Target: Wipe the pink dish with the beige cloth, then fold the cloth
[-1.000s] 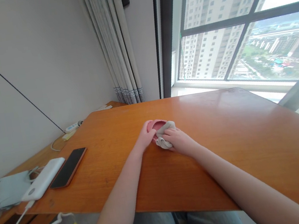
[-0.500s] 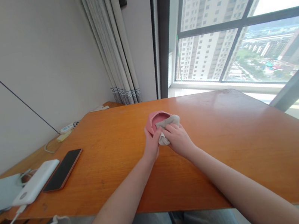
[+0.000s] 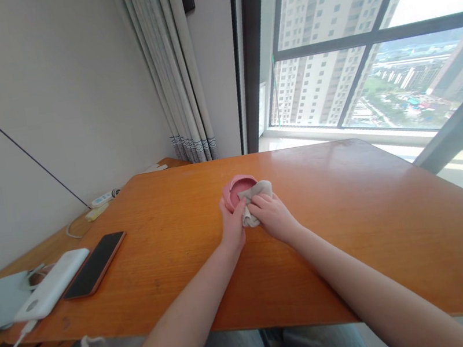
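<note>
2 hands [image 3: 233, 224] hold pink container [image 3: 229, 192], cloth [image 3: 263, 188].

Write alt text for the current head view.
A person's left hand grips a pink bowl-like object at a wooden table while the right hand holds a pale cloth against it. A phone and a white power bank lie at the table's left; a curtain and window are beyond.

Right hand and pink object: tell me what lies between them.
The head view shows a crumpled pale cloth, held by the right hand, between it and the pink object.
</note>
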`<state>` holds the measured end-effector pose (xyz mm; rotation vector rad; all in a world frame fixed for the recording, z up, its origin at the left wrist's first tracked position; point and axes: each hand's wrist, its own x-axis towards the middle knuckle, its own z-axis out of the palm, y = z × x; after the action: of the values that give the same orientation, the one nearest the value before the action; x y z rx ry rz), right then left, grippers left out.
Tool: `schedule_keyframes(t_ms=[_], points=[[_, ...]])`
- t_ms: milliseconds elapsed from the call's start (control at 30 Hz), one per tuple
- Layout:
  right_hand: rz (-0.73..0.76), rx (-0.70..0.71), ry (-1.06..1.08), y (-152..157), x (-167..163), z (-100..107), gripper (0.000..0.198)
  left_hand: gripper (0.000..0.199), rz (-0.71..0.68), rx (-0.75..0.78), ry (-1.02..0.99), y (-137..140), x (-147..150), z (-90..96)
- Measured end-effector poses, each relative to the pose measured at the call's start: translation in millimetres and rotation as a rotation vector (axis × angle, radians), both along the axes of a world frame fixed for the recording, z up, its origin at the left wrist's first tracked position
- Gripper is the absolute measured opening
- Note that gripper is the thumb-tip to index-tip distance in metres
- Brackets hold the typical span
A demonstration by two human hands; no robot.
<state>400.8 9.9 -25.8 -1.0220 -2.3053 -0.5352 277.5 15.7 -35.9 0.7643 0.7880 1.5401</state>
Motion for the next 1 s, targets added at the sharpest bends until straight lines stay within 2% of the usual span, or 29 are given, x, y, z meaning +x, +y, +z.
schedule_keyframes(t_ms=[67,167,233,300,367,400,500,567,700,833,900,1000], points=[[0.004,-0.016,0.015,-1,-6,-3,0.016,0.043,-0.003,-0.064,0.025,5,-5,1.4],[0.008,-0.081,0.025,-1,-10,-1,0.013,0.029,-0.020,-0.092,0.245,16,-28,11.1],[0.067,-0.115,-0.026,-1,-6,4,0.014,0.029,-0.108,-0.102,0.404,19,-45,21.1],[0.116,-0.120,-0.070,-1,0,9,0.017,0.036,-0.242,-0.117,0.469,18,-55,30.4],[0.100,-0.096,-0.059,-1,5,12,0.020,0.047,-0.318,-0.109,0.411,13,-54,35.2],[0.076,-0.080,-0.038,-1,6,12,0.020,0.052,-0.314,-0.080,0.348,10,-49,35.4],[0.011,-0.054,0.030,0,6,10,0.017,0.063,-0.186,0.054,0.149,3,-30,28.8],[0.020,-0.090,0.057,0,3,7,0.018,0.062,-0.115,0.086,0.097,3,-21,21.7],[0.100,-0.187,0.205,-5,1,9,0.030,0.048,-0.088,-0.023,0.066,14,-26,9.2],[0.025,-0.091,0.545,-13,6,16,0.050,0.047,-0.093,-0.189,0.039,24,-36,3.2],[0.003,-0.099,0.582,-11,9,16,0.059,0.045,-0.129,-0.200,0.039,23,-36,3.1],[-0.002,-0.222,0.503,-2,10,7,0.065,0.045,-0.238,-0.162,0.030,18,-29,4.3]])
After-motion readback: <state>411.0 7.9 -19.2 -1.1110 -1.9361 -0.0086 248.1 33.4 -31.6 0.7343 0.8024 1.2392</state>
